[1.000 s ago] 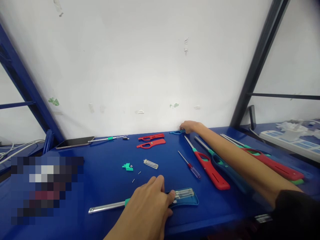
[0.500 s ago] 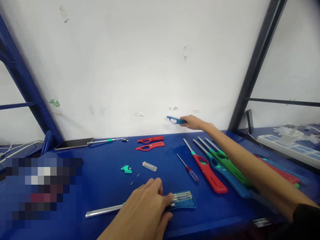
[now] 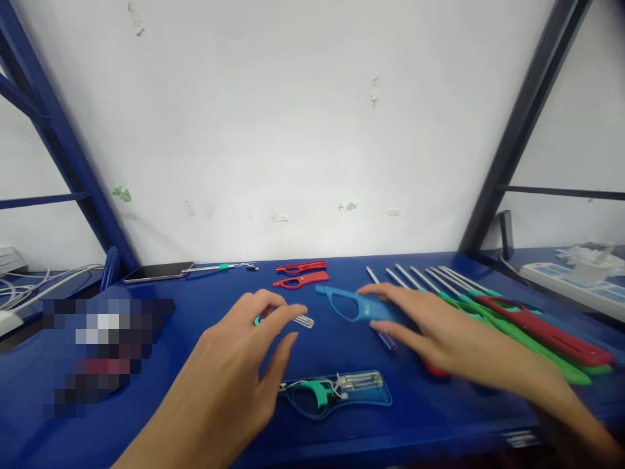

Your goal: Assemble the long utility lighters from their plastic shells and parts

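Observation:
My right hand (image 3: 432,322) pinches a blue lighter shell half (image 3: 362,311) with a trigger hole, held above the table and tilted a little. Below it lies the other part of this gas lighter, an opened blue lighter body (image 3: 378,398), its inside facing up. In that body sit a green trigger (image 3: 319,393), thin wires and a clear fuel tank (image 3: 364,380). My left hand (image 3: 229,368), thumb and fingers apart, hovers left of the opened body and holds nothing. Behind its fingertips a loose clear tank (image 3: 305,321) shows in part.
Two red shell halves (image 3: 307,280) lie at the back. A screwdriver (image 3: 389,342) is partly hidden below my right hand. Several lighters, among them a red lighter (image 3: 551,332), lie at the right. A phone (image 3: 159,272) and a metal lighter tube (image 3: 209,268) lie back left.
My right hand has brought the blue shell half from near the wall down toward the front. My left hand has let go of the opened lighter body and moved left and up.

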Available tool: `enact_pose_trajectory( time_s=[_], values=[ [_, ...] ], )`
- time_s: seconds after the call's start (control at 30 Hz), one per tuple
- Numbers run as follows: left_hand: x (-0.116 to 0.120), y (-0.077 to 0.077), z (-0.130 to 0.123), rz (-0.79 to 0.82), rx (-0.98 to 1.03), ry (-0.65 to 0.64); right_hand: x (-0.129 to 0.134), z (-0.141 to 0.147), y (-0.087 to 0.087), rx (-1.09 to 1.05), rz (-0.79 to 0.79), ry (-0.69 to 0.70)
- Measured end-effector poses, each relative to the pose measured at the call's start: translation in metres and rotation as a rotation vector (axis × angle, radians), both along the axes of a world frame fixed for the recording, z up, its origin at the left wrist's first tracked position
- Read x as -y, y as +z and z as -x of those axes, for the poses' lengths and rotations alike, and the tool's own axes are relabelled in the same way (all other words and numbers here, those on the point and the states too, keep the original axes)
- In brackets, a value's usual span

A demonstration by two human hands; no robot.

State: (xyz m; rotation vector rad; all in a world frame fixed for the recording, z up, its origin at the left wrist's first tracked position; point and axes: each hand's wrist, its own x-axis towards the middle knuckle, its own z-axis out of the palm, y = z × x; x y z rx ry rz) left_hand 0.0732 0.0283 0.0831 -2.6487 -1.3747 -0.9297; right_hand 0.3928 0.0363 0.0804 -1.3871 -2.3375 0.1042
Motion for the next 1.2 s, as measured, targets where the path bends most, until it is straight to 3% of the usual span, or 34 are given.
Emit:
enact_pose_trajectory(
  time_s=[0.2, 0.37, 0.53, 0.87, 1.2],
  values=[
    [-0.007, -0.003, 0.012, 0.207, -0.158, -0.077, 0.028, 0.014, -0.028, -0.080, 0.123, 0.056],
    [-0.010, -0.002, 0.008, 0.275, -0.194, -0.075, 0.027, 0.026, -0.030, -0.105, 0.198, 0.131],
    [-0.007, -0.004, 0.008, 0.386, -0.189, -0.056, 0.027, 0.033, -0.036, -0.118, 0.247, 0.115],
    [0.002, 0.000, 0.005, 0.533, -0.270, 0.064, 0.029, 0.041, -0.053, -0.064, 0.205, 0.184],
    [-0.002, -0.011, 0.013, 0.600, -0.276, 0.089, 0.029, 0.046, -0.058, -0.079, 0.189, 0.215]
  ],
)
